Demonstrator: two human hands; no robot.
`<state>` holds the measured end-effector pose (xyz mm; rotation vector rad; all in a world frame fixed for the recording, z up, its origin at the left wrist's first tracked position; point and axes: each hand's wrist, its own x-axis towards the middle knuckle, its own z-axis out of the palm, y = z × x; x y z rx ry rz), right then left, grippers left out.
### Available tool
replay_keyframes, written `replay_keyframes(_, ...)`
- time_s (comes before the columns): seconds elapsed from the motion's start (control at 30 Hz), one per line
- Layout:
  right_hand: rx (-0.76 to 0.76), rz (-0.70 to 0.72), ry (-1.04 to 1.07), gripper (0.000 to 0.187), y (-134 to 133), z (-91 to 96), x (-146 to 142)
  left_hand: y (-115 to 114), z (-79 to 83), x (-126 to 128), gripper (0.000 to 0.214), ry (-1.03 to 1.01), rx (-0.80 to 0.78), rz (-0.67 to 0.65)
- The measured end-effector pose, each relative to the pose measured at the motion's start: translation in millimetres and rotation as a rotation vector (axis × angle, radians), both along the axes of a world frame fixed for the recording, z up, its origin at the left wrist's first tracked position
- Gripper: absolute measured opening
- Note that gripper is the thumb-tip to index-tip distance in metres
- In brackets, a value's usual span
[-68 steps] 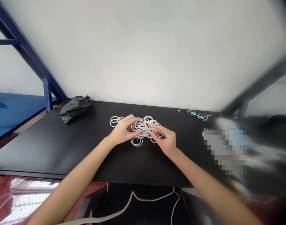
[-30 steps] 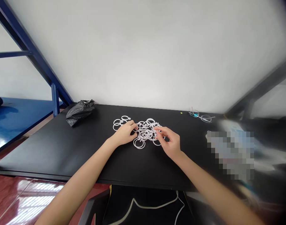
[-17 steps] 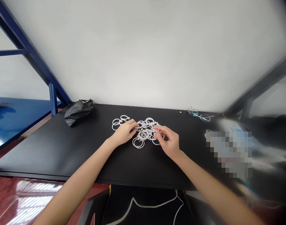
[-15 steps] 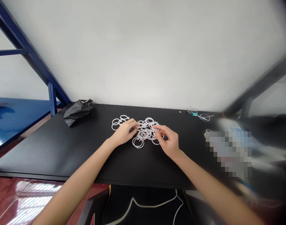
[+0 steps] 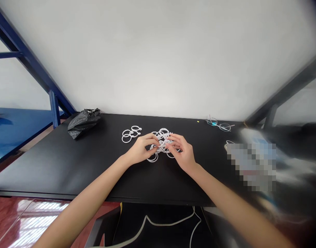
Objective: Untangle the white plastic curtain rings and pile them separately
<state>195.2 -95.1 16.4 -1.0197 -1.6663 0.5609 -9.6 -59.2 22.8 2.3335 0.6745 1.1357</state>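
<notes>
A pile of white plastic rings (image 5: 163, 148), each with a small knob like a curtain ring, lies on the black table (image 5: 77, 165). My left hand (image 5: 145, 148) is over the pile's left side, thumb and fingertips closed on a white ring. From the right, my right hand (image 5: 183, 151) reaches in with thumb and index finger pinched at a ring in the same spot. The fingertips partly hide which rings they grip. Apart from the pile, to the left, sits a small group of loose rings (image 5: 127, 136).
A crumpled black plastic bag (image 5: 84, 121) lies at the back left. Eyeglasses (image 5: 220, 125) rest near the wall at the right, beside a tiny yellow bit (image 5: 198, 121). A blurred package (image 5: 253, 165) is at the right. A white cable (image 5: 170, 224) hangs below the table edge.
My left hand has moved right, away from the separate ring group and onto the pile. My right hand has shifted slightly left, so the two hands' fingertips are closer together.
</notes>
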Motion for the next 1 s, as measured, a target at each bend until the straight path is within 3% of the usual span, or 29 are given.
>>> replay_keyframes(0.27,0.074,0.039,-0.008,0.009,2.4,-4.3,-0.7,-4.2,4.1,2.2,0.002,-0.001,-0.02,-0.014)
replay_keyframes(0.57,0.044,0.068,0.071,0.009,1.0,-5.0,-4.8,-6.8,4.1,6.3,0.05,-0.069,-0.288,0.06)
replay_keyframes(0.67,0.041,0.083,0.074,0.009,-0.3,-4.2,-5.2,-6.8,4.6,7.6,0.047,-0.054,-0.326,0.019)
replay_keyframes(0.8,0.11,0.039,0.03,0.01,-0.4,-2.8,-3.5,-6.1,5.4,7.6,0.035,-0.09,-0.293,0.034)
replay_keyframes(1.0,0.289,-0.007,-0.014,0.016,3.4,-2.3,-0.4,-5.3,5.7,3.6,0.037,-0.048,-0.058,0.148)
